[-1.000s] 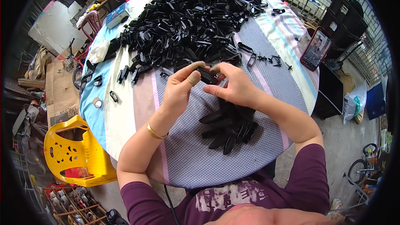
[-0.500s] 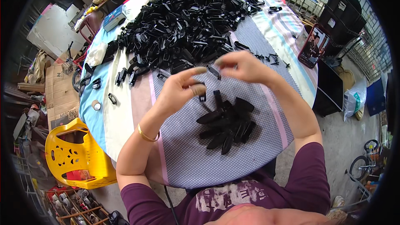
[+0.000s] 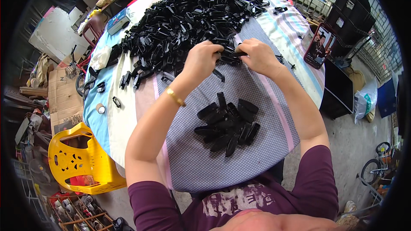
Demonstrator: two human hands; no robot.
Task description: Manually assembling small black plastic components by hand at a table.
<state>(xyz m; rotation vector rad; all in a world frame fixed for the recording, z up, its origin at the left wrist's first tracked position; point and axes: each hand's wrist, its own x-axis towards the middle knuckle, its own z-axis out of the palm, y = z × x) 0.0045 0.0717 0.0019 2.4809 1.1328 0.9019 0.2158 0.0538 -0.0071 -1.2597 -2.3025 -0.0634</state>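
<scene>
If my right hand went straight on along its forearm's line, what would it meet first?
Probably the near side of the heap of black parts, just ahead of your right hand; the hand's height is unclear here.

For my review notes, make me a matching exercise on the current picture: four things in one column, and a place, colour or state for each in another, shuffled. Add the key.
Things
1. Large heap of black parts
2. Small cluster of black parts
3. Plastic chair
4. Phone

Descriptions
A. Lit up, at the right side of the tablecloth
B. Spread over the far half of the tablecloth
C. Yellow
D. On the near half of the tablecloth

Pairs: 1-B, 2-D, 3-C, 4-A
</scene>
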